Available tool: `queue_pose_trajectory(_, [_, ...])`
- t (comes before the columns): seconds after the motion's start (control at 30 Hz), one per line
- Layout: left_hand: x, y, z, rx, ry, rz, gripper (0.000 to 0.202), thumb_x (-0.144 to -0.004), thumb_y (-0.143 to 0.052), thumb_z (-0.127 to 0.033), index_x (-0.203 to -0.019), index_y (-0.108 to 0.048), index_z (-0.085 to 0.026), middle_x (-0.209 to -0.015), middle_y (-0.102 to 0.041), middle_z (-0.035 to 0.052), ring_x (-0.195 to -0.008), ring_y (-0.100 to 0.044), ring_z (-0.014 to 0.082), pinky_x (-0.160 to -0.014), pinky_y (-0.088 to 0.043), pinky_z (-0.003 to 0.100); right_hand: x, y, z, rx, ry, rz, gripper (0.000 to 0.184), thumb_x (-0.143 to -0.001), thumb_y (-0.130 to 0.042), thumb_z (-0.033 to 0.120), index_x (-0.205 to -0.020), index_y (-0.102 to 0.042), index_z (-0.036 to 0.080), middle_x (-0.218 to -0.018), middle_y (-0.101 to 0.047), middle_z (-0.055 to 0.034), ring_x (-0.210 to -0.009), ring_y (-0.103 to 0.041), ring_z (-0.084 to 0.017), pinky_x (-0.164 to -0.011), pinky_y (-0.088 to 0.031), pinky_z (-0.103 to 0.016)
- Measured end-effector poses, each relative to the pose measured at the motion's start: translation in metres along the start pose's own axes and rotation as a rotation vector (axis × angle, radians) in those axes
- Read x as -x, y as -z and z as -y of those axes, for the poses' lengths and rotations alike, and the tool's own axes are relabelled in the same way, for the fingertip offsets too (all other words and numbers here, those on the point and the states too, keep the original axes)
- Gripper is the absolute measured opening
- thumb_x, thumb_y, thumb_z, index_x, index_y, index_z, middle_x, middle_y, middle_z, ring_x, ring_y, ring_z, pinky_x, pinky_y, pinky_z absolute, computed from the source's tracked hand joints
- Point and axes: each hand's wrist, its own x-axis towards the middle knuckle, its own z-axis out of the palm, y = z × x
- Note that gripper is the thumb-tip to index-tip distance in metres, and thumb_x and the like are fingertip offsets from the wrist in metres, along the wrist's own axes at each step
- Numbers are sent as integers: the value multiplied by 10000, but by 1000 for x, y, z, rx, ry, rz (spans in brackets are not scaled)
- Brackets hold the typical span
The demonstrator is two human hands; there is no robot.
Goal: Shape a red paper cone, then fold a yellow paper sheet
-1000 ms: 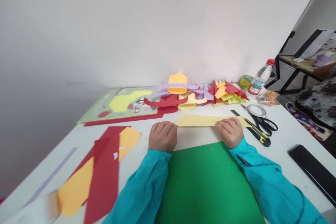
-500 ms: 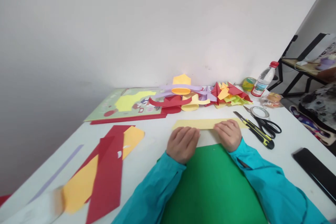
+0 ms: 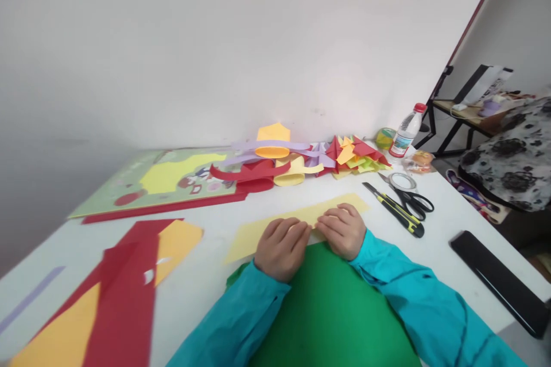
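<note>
Pinching yellow strip [image 3: 246, 238], left hand [image 3: 280, 248] beside right hand [image 3: 343, 230]

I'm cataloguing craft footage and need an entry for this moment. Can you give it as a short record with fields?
Left hand: fingers curled at the near edge of the yellow strip
Right hand: fingers on the same edge, fingertips close to the left hand's
Between forearms: green sheet
Right of hands: cutter knife, scissors
Left of hands: red paper, orange piece
Back right: bottle with a red cap, upright
</note>
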Motion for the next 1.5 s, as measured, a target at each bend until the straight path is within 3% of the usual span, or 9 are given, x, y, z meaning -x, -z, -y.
queue_pose_trajectory(0.2, [3,5,16,-58,-21,-33,175,-729,-622,-27,-875,-614,-124,-744,-695,71,-748,-606,224,-638,-454,347,8,0,-15,87,-52,-44,119,-833,-536,141,-861,-644,183,-844,-727,-5,-819,-600,-166,-807,-392,-373])
queue_pose_trajectory(0.43, [9,12,37,-163,-24,-58,185,-708,-668,-57,-858,-614,-151,-725,-683,67,-721,-608,223,-613,-435,332,18,4,-39,192,-138,0,168,-793,-528,111,-867,-656,192,-833,-718,-9,-808,-586,-158,-797,-376,-362])
queue_pose_trajectory(0.77, [10,15,43,-210,-43,-60,172,-720,-653,-70,-855,-611,-168,-723,-686,63,-721,-614,227,-612,-433,335,27,1,-51,260,-219,-52,186,-766,-524,100,-843,-666,190,-792,-712,-19,-786,-578,-169,-758,-373,-338])
queue_pose_trajectory(0.97, [13,16,47,-232,5,-69,192,-707,-663,-74,-864,-610,-171,-727,-687,66,-721,-613,224,-621,-443,332,34,7,-66,303,-340,-112,163,-812,-518,119,-833,-671,171,-766,-711,-63,-779,-585,-193,-735,-374,-348])
queue_pose_trajectory(1.07, [10,13,38,-200,12,-69,184,-714,-657,-75,-862,-610,-175,-738,-687,60,-733,-609,218,-630,-449,330,25,9,-53,252,-323,-91,143,-834,-535,143,-865,-671,175,-800,-719,-56,-808,-599,-184,-765,-391,-347])
queue_pose_trajectory(1.2, [4,8,21,-134,20,-67,167,-712,-662,-63,-847,-617,-152,-725,-679,68,-744,-611,213,-637,-457,326,10,3,-19,109,-156,2,145,-843,-585,212,-962,-657,172,-900,-722,-45,-888,-603,-173,-835,-404,-351])
queue_pose_trajectory(1.27, [1,7,14,-109,21,-62,168,-708,-664,-58,-844,-623,-148,-731,-679,69,-754,-613,211,-646,-458,327,6,-1,-8,88,-99,8,146,-860,-555,173,-968,-654,180,-898,-719,-37,-898,-601,-161,-845,-400,-356])
queue_pose_trajectory(1.5, [-4,1,-4,-29,16,-4,137,-761,-599,-69,-870,-638,-142,-796,-687,74,-783,-613,205,-667,-469,336,4,-3,1,109,-5,19,158,-887,-516,144,-880,-666,193,-847,-713,-17,-871,-598,-143,-849,-415,-353])
